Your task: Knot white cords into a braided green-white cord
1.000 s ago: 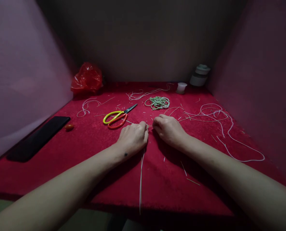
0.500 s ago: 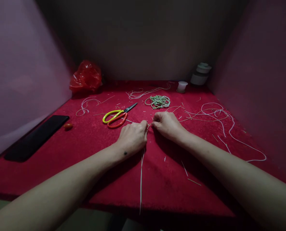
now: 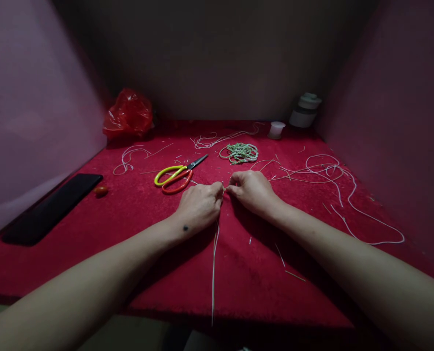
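Observation:
Thin pale cord (image 3: 213, 273) hangs from beneath my left hand (image 3: 202, 202) and trails over the near table edge. The fingers of that hand are closed in a pinch on the cord. Just to its right, my right hand (image 3: 251, 190) pinches the cord too, thumb against forefinger, almost touching the left fingertips. The short stretch between the two hands is too small to make out well. Behind them lies a tangled bundle of green and white braided cord (image 3: 242, 153). Scissors (image 3: 180, 174) with one yellow and one red handle rest beyond my left hand, blades pointing away.
A black phone (image 3: 54, 209) lies at the left beside a small orange-red object (image 3: 101, 190). At the back are a red plastic bag (image 3: 129, 114), a white spool (image 3: 276, 130) and a lidded jar (image 3: 305, 111). Loose cord (image 3: 354, 195) loops across the right; cut scraps are scattered about.
My right hand has moved slightly left, closing the gap to my left hand. The whole view has shifted a little. Both hands keep their pinch on the cord.

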`<action>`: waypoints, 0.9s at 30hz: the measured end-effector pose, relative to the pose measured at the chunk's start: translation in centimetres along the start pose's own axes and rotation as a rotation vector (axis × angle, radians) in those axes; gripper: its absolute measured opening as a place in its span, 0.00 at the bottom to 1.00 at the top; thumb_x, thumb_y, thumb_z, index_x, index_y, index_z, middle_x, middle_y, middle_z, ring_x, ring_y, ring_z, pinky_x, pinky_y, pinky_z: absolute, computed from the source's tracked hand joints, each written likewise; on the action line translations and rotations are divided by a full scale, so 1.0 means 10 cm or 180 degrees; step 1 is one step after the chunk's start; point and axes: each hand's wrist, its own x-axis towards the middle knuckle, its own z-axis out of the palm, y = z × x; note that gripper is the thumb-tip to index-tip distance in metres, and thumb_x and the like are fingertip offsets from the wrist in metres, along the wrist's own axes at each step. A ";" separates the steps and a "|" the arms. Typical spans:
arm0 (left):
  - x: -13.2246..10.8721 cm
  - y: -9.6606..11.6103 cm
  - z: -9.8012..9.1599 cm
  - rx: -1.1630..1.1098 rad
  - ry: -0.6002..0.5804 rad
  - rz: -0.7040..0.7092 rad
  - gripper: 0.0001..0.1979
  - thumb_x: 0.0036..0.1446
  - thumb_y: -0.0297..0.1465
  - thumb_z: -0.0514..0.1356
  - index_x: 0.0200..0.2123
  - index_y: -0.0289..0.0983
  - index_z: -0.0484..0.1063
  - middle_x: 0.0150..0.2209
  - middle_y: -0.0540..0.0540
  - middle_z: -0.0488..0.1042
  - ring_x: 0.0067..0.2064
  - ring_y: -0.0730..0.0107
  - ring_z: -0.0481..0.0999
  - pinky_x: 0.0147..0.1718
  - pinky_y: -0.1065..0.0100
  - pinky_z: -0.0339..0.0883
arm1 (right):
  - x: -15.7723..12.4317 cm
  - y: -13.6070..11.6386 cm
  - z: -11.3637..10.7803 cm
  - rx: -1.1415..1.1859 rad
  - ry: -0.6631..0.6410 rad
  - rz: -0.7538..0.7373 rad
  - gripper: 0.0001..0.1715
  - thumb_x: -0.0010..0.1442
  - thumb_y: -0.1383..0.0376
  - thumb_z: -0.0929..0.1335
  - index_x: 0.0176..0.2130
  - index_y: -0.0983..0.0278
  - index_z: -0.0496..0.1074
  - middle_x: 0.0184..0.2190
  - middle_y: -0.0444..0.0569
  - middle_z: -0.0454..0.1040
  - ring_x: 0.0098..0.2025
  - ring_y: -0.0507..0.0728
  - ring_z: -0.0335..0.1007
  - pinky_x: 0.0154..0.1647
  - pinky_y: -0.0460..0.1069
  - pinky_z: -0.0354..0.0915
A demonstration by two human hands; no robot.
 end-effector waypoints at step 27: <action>-0.11 0.04 -0.18 -0.5293 -0.1425 -0.1540 0.08 0.55 0.20 0.48 0.31 0.26 0.67 0.20 0.43 0.71 0.17 0.74 0.70 0.14 0.73 0.67 | -0.19 0.07 -0.24 0.1211 -0.0418 0.0081 0.11 0.50 0.64 0.65 0.23 0.69 0.71 0.17 0.43 0.66 0.20 0.47 0.56 0.21 0.43 0.51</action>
